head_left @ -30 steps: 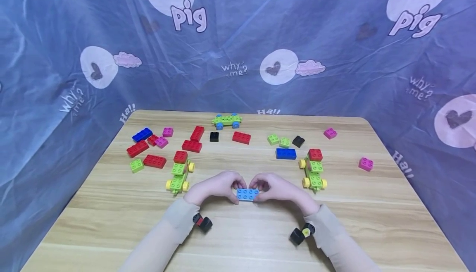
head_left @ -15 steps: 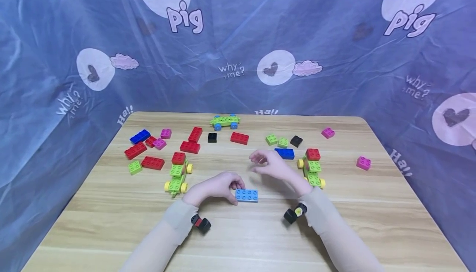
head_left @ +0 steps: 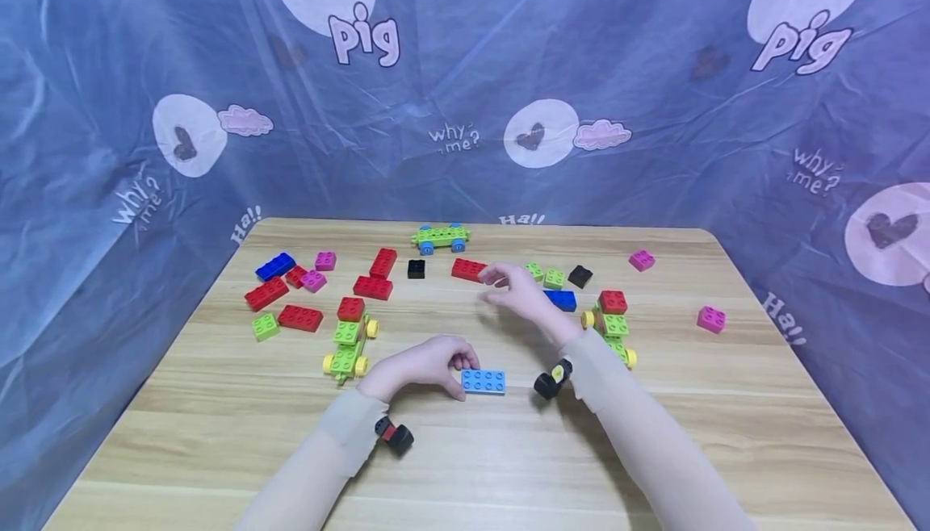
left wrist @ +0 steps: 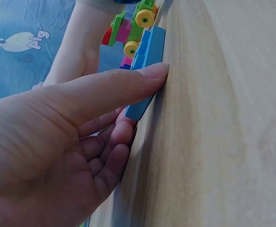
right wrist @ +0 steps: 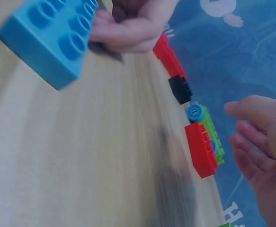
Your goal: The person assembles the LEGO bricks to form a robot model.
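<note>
A light blue building brick with two rows of studs lies on the table in front of the person. My left hand pinches its left end, thumb on the near side and fingers behind. Farther back, my right hand hovers above the table with loosely bent fingers, holding nothing. Just beyond its fingertips is a red brick, also visible as a red block in the right wrist view. Behind the right hand, a dark blue brick and a green brick are partly covered.
Two green wheeled cars with stacked bricks stand left and right. At the back edge sits a green chassis with blue wheels. Red bricks, black bricks and pink bricks lie scattered around.
The right hand has let go of the light blue brick and moved away toward the back, close to the red brick. The left hand has stayed at the brick's left end.
</note>
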{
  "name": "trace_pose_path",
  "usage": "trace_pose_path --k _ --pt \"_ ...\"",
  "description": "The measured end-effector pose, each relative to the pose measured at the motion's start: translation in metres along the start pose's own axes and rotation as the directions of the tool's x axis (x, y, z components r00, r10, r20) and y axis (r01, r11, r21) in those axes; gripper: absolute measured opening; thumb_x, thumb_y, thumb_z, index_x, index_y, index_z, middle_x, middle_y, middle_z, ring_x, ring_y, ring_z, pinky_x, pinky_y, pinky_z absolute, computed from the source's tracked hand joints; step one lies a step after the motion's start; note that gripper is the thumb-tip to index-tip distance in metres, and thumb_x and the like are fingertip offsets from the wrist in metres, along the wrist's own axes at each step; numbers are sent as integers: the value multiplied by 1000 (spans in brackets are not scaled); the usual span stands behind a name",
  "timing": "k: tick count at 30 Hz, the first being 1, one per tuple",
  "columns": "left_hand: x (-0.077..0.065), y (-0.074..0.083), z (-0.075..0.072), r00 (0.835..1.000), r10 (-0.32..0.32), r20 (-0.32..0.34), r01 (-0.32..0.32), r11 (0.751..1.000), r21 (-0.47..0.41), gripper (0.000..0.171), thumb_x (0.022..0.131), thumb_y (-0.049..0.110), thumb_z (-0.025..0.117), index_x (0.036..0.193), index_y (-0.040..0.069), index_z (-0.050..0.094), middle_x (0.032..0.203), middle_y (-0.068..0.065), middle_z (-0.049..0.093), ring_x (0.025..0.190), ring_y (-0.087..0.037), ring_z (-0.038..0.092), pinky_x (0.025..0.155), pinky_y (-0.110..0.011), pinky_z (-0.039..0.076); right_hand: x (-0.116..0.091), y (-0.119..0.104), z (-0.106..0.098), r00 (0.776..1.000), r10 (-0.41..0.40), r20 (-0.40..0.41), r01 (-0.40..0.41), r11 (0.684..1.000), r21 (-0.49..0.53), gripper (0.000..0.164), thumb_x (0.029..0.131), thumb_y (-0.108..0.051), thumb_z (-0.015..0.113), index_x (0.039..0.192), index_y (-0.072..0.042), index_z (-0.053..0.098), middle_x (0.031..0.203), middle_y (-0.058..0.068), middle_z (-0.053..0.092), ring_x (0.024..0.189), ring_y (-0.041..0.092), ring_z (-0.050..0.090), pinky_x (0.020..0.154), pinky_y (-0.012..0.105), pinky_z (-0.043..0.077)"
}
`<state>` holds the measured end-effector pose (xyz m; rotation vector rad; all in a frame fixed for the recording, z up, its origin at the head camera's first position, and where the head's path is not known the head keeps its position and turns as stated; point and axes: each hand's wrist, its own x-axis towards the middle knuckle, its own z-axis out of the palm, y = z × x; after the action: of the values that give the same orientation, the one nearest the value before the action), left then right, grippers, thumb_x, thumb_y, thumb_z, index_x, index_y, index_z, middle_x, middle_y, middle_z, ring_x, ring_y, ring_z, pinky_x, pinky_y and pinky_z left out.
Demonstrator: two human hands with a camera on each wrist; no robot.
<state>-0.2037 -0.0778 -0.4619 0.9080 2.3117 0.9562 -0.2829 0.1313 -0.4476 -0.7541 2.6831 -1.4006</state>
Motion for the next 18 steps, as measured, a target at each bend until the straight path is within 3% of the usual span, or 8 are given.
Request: trace_pose_path --k 9,18 --pt "2 -5 1 1000 -5 6 5 1000 -8 41 66 8 86 102 8 67 90 5 58 82 -7 50 78 -21 44 23 8 3 997 64 -40 -64 998 0 38 84 -10 73 118 1 61 117 18 64 113 33 58 102 46 45" --pt "2 -5 1 1000 -11 13 11 1000 -2 41 66 8 86 102 9 66 89 6 58 82 -8 49 77 -20 43 38 18 2 995 102 -7 -103 993 -53 50 84 -16 74 129 -4 56 132 16 58 125 33 51 108 46 39"
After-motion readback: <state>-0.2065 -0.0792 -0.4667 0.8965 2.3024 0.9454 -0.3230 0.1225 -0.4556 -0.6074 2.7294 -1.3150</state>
